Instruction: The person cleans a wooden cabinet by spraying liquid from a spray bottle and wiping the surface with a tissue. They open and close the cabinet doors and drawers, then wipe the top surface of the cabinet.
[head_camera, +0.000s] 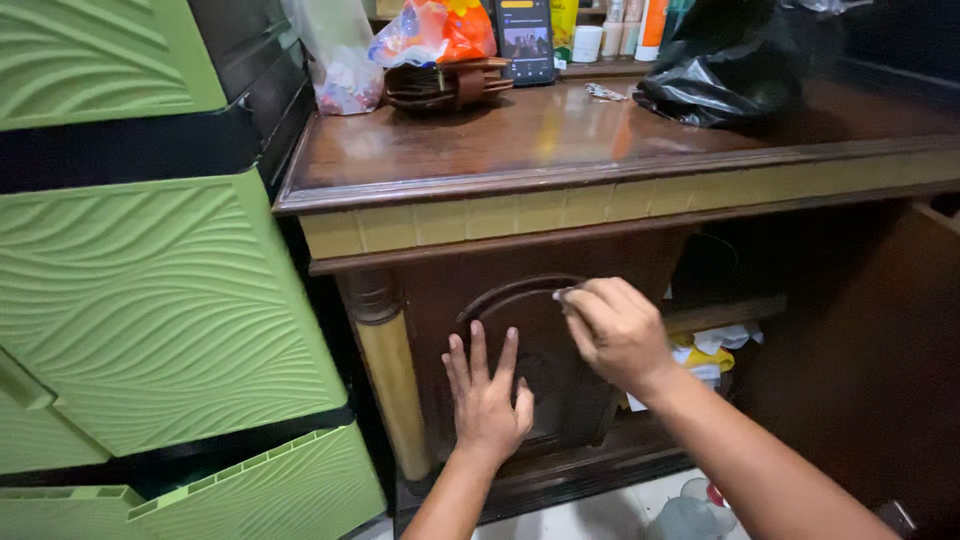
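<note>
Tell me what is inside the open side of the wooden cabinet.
Inside the cabinet, a shelf holds white and yellow items; the right hand covers part, the rest is dark.

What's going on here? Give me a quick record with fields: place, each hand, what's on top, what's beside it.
Place: dark wooden cabinet with a carved left door; the right side stands open
Left hand: flat on the carved door, fingers spread
Right hand: fingers curled at the door's upper edge, pinching something small; cannot tell what
Inside: folded cloths or papers on a shelf
On top: black plastic bag, phone, brown belt
Beside: green plastic drawers
</note>
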